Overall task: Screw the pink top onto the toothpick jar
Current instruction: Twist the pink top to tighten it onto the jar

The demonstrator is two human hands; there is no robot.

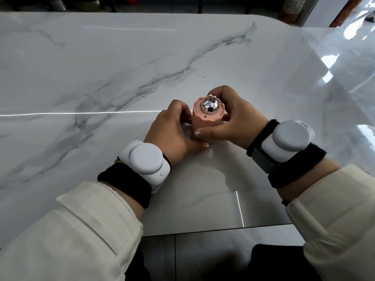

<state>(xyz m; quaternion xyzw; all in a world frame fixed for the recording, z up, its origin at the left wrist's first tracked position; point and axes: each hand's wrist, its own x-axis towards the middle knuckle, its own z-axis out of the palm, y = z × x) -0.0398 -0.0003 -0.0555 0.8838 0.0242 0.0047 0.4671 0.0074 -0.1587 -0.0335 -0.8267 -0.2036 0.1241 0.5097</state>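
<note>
My left hand point(172, 126): wrapped low around the toothpick jar, steadying it on the marble table point(101, 78).
Pink top point(207, 116): seated on the jar, between my hands.
My right hand point(227, 118): gripping the top; I should turn level, without forcing.

1. The left hand point(170, 126) is curled, with the palm turned to the right. Its thumb points toward the right hand.
2. The right hand point(229, 118) is curled too. Its fingers point(218, 92) bend over the top, and its thumb lies low in front.
3. The two hands face each other, close together, and the thumbs almost touch.
4. Both wrists wear a black band with a round white box on it.
5. Both arms are in cream sleeves.
</note>
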